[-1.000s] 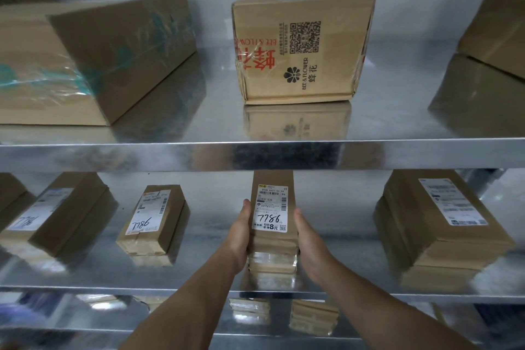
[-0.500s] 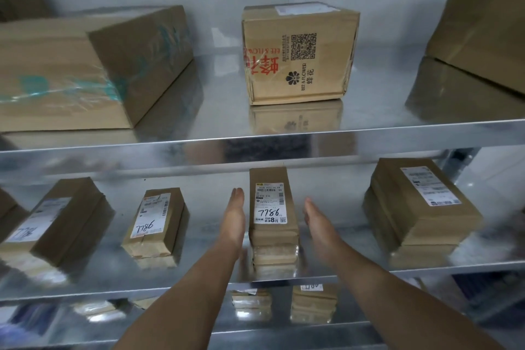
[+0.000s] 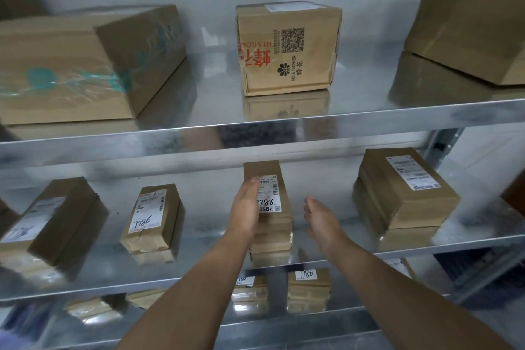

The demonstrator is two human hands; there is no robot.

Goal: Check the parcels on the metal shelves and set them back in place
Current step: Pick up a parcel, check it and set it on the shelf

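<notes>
A narrow brown parcel (image 3: 274,172) with a white label marked 7786 lies on the middle metal shelf (image 3: 204,230), on top of similar parcels. My left hand (image 3: 246,209) rests on its left edge, with the fingertips over the label's top corner. My right hand (image 3: 322,220) hovers open to the right of the parcel, palm turned toward it, with a gap between them.
On the same shelf lie a labelled parcel (image 3: 150,216), a bigger one at the far left (image 3: 48,221) and a flat stack at the right (image 3: 403,187). The upper shelf (image 3: 284,125) carries a square printed box (image 3: 287,48) between two large cartons (image 3: 71,65) (image 3: 468,28). More parcels (image 3: 308,284) sit below.
Both hands let go of the narrow parcel and opened beside it. My left hand has since come back onto its left edge. The right hand has drifted further right.
</notes>
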